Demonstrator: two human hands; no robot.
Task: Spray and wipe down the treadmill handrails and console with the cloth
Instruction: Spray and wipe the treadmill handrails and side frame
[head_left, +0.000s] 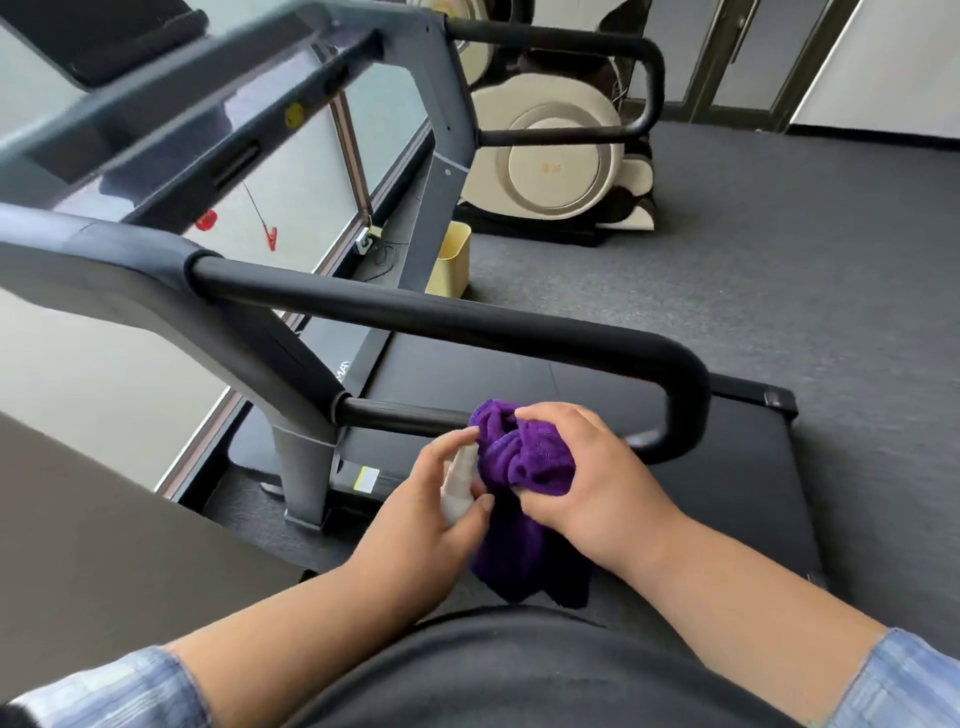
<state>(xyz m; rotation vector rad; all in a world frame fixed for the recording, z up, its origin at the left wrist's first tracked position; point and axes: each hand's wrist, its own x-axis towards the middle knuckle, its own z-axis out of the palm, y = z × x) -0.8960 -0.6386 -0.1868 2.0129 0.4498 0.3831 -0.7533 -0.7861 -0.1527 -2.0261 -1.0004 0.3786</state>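
Observation:
My left hand (421, 512) grips a small white spray bottle (460, 480), its nozzle pointing at the cloth. A bunched purple cloth (524, 467) is held in my right hand (597, 486), with its loose end hanging down toward my lap. Both hands are just below the near black handrail (467, 317), which loops round at the right and returns to the upright. The far handrail (613, 47) runs along the top of the view. The grey console (171, 104) slants across the upper left, blurred.
The treadmill belt (727, 499) lies under my hands. A cream and dark machine (561, 156) stands behind on grey carpet. A yellow bin (452, 260) sits by the window. A red safety clip (270, 236) dangles from the console. A dark surface (104, 545) is at the left.

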